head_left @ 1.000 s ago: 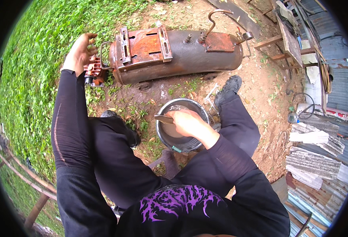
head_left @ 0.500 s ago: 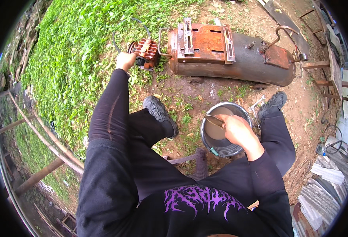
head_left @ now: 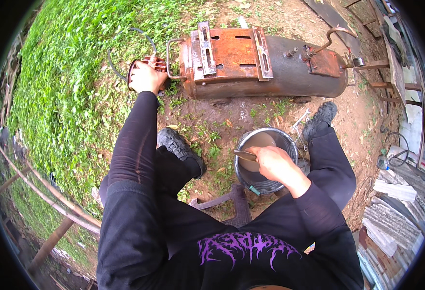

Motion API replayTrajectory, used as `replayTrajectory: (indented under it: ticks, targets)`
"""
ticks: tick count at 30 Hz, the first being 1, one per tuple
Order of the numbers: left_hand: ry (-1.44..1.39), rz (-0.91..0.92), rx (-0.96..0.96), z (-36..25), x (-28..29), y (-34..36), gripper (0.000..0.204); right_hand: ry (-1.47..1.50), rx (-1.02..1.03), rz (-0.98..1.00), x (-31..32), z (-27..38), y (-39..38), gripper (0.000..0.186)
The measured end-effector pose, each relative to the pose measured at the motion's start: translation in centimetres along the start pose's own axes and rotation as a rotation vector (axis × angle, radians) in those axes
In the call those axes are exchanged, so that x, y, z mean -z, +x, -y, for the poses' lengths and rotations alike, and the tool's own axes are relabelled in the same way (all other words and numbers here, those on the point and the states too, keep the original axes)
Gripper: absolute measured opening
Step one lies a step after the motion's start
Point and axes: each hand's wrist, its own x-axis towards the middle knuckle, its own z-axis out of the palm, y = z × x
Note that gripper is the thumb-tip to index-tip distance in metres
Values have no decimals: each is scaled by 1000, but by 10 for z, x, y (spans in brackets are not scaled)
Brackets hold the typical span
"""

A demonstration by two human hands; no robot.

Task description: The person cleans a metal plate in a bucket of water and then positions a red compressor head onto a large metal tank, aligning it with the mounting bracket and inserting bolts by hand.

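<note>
My left hand is curled over the rust-red finned pump, fingers gripping its top. Right beside it lies the long dark tank on its side, with a rusty slotted plate, bent pipe and end handles. My right hand, its fingers closed, holds a narrow flat tool over the black bucket of murky brown liquid. What part of the tool is in my fingers is hidden. Metal wrenches lie on the dirt at the bucket's right.
My feet stand on dirt either side of the bucket. A dark low object lies between my legs. Grass spreads left, with wooden poles. At right are a wooden stand, a hose and corrugated sheets.
My left hand has come down from a raised, open position onto the pump and curled over it. My right hand stays over the bucket with the tool. The view has shifted.
</note>
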Motion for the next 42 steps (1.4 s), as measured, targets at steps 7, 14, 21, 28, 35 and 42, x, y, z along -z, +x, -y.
replayTrajectory:
  ticks: [7,14,21,28,35,42]
  targets:
    - [-48,173,5,9,6,19,103,-13,-27,12,-12,-7,7,30]
    - [-69,100,-24,19,9,13,91,5,-73,20,-2,-11,14,31]
    - [-111,188,-23,44,16,-3,104,2,-52,-18,-7,-18,12,32]
    - [-282,300,-90,79,24,-9,83,-25,-96,-28,2,-15,12,33]
    - [-280,488,3,140,28,15,56,-23,-53,14,10,-7,11,36]
    - [-69,705,4,175,47,-2,57,11,-87,1,19,-8,4,41]
